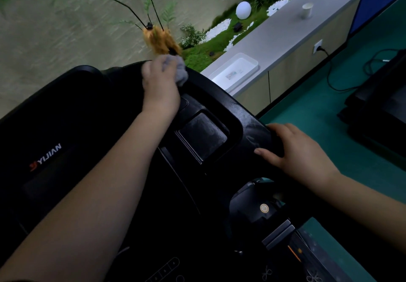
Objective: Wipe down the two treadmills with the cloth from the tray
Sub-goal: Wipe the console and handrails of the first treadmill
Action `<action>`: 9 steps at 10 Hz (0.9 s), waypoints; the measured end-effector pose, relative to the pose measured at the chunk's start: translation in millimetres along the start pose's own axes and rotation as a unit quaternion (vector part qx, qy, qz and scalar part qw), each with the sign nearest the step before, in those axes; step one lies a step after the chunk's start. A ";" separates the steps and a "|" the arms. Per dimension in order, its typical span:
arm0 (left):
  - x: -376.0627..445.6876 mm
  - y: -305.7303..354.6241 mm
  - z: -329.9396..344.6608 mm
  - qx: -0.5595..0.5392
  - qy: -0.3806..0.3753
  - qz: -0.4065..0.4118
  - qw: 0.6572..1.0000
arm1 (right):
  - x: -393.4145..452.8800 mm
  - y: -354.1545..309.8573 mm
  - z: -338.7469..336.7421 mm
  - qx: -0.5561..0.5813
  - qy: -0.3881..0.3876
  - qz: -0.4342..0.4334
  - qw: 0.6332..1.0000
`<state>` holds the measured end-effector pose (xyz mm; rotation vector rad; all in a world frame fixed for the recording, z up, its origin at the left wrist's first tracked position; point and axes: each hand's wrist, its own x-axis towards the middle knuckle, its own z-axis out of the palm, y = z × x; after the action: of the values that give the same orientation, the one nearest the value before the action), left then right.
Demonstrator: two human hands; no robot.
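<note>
A black treadmill console [204, 134] with a dusty screen and the YIJIAN logo fills the lower frame. My left hand [160, 83] grips a bunched grey cloth [181, 70] and presses it on the console's far top edge. My right hand [294, 149] grips the console's right rim, thumb on top. The white tray [250, 60] sits on the grey counter beyond. A second black treadmill [377, 110] shows at the right edge.
A paper cup [307, 10] stands on the grey counter [296, 33]. Behind it lies a moss bed with white pebbles, a white globe lamp [243, 10] and plants. A black cable [338, 72] runs from a wall socket across the green floor.
</note>
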<state>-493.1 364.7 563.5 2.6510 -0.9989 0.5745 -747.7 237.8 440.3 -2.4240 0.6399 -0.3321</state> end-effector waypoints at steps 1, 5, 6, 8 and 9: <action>-19.7 35.8 17.0 -0.049 -0.068 0.076 0.994 | -0.3 -0.3 -0.8 0.001 -0.001 0.001 1.000; -96.1 39.1 19.1 -0.180 -0.032 -0.008 0.983 | 0.0 -1.6 -2.4 0.005 0.004 0.001 1.000; -103.5 40.3 23.1 -0.200 -0.095 0.001 0.975 | 0.4 -1.9 -1.8 0.006 0.006 -0.001 1.000; -134.3 74.1 -3.2 -0.314 -0.210 -0.045 0.925 | 0.2 0.3 -1.9 0.012 0.006 -0.003 1.000; -160.3 64.4 -38.9 -0.290 -0.147 -0.068 0.943 | -1.6 0.8 -0.9 0.010 0.002 -0.006 1.000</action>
<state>-657.2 423.7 532.8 2.2702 -0.8747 -0.1440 -749.7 237.6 440.4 -2.4097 0.6213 -0.3478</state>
